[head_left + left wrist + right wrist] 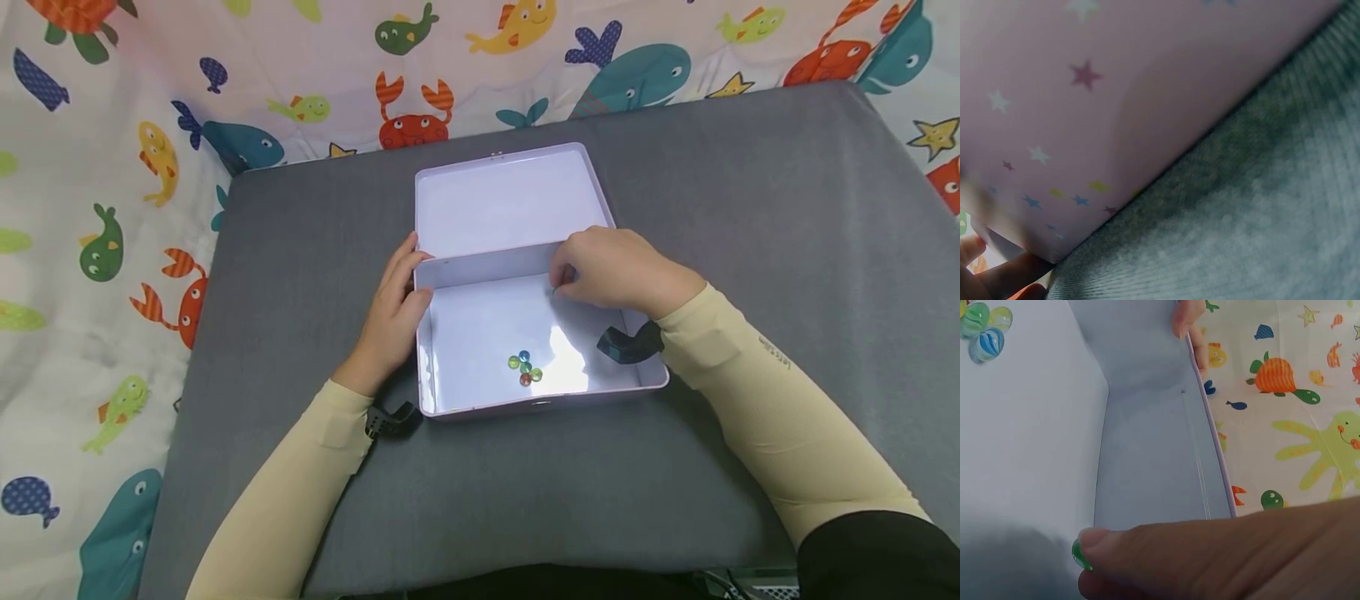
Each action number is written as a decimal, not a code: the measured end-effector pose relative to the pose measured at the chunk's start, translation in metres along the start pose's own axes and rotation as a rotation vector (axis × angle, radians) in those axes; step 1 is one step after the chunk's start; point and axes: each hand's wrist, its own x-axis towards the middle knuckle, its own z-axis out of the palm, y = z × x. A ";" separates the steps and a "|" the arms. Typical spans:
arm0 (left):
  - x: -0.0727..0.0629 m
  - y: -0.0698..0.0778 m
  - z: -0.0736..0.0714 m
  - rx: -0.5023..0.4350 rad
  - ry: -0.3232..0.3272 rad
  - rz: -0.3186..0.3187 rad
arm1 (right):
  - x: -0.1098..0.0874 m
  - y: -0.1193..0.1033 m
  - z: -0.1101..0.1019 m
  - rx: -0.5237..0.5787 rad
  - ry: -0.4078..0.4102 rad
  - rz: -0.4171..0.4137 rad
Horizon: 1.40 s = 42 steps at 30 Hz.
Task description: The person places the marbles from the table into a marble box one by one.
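Note:
A lidded box (pixel 480 333), pale lilac inside, lies open on the grey table. My right hand (pixel 611 271) reaches into its far right part. Thumb and finger pinch a green marble (pixel 1079 555) close to the box's inner wall. My left hand (pixel 390 312) rests along the box's left side, thumb at the rim and fingers near the back left corner. Several glass marbles (pixel 526 367), green, yellow, blue and reddish, sit clustered on the box floor toward the front. In the left wrist view the box's outer side (pixel 1166 94) is pink with printed stars.
The raised lid (pixel 510 200) leans back behind the box. Grey cloth covers the table (pixel 300 250). A curtain (pixel 465 75) printed with sea animals hangs along the back and left. Dark straps and cameras (pixel 630 343) sit at both wrists.

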 end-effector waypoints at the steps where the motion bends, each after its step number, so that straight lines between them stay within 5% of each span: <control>1: -0.001 0.000 0.000 0.000 -0.001 -0.003 | 0.000 0.000 0.000 0.001 -0.001 0.001; 42: -0.001 0.006 0.000 0.009 -0.007 -0.008 | -0.003 -0.001 -0.001 -0.006 0.014 -0.019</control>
